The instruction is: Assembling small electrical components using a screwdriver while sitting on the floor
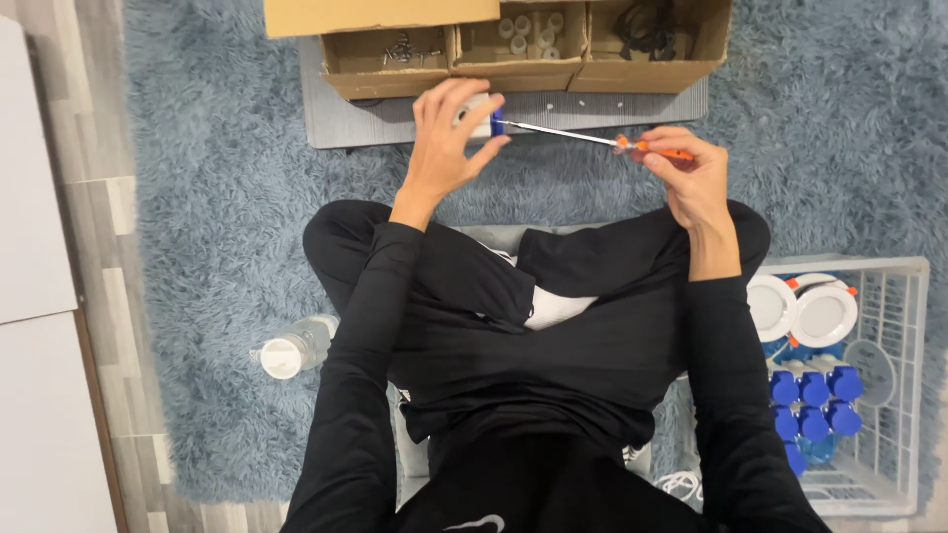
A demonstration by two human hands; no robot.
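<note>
My left hand grips a small white round part with a blue piece on its right side, held above the grey board. My right hand holds a screwdriver by its orange handle. Its thin metal shaft points left and its tip meets the blue piece. Both hands are raised over my crossed legs in black clothes.
Three open cardboard boxes stand on a grey board ahead, holding screws, white rings and black parts. A white wire basket at my right holds round white lamps and blue caps. A clear bottle lies on the blue shaggy rug.
</note>
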